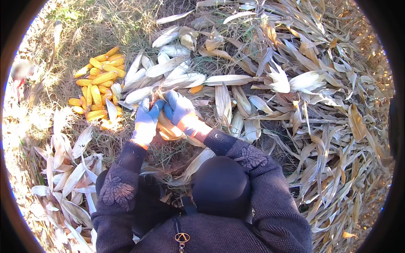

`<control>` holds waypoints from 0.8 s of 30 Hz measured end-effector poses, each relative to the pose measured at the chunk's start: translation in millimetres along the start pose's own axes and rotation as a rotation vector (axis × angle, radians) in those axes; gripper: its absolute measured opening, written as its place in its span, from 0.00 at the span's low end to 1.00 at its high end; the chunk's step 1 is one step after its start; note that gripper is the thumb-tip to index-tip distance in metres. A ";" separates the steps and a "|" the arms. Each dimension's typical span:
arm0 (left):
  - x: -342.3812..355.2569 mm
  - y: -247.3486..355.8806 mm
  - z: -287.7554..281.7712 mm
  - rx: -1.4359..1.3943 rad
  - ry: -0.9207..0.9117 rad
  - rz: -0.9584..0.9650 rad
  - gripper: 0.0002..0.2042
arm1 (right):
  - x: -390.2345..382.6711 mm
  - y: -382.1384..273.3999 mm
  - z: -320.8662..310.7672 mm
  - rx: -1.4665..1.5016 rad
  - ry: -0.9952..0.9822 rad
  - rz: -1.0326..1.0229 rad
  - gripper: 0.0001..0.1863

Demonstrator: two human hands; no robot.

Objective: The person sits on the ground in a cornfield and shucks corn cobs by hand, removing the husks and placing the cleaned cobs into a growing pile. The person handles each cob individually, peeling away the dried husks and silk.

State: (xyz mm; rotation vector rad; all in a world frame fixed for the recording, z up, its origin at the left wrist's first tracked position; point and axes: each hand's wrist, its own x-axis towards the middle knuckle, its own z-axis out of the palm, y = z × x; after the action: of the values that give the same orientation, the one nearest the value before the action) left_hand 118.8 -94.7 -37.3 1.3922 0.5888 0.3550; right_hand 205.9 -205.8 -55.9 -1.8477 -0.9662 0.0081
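Observation:
Both of my hands wear blue-and-white gloves and meet in front of my knees. My left hand [146, 119] and my right hand [180, 110] are closed, fingertips close together, on an ear of corn in its tan husk [169, 130]. Its lower part shows between my wrists; my fingers cover much of its upper end. Just beyond them lie several ears in pale husks [185, 80]. Among these, a yellow ear [195, 89] shows partly bare. To the left of my hands is a pile of bare yellow corn ears [100, 84].
Dry stalks and leaves [333, 139] cover the ground on the right. Loose stripped husks [69, 177] are heaped at the lower left. Dry grass [105, 29] spreads across the far left. My dark-clad knee [221, 185] rises close below my right wrist.

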 end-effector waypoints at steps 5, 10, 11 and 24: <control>2.0 0.8 4.3 -0.167 -0.006 -0.024 0.05 | -2.4 0.4 -9.1 0.019 0.017 0.025 0.11; -0.5 -7.8 4.3 -0.174 0.035 0.024 0.10 | -4.9 -4.5 -13.6 -0.015 0.032 -0.029 0.10; -2.1 -6.5 5.6 -0.162 0.055 0.032 0.10 | -5.9 -4.3 -13.8 -0.027 0.032 -0.035 0.10; -10.1 9.0 9.7 -0.166 0.104 0.026 0.07 | -3.3 10.2 -13.5 0.323 -0.067 0.144 0.11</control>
State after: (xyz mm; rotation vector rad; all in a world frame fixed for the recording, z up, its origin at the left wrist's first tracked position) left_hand 117.2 -106.8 -26.0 1.2285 0.6130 0.4886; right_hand 215.3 -220.0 -58.4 -1.6210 -0.8216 0.2987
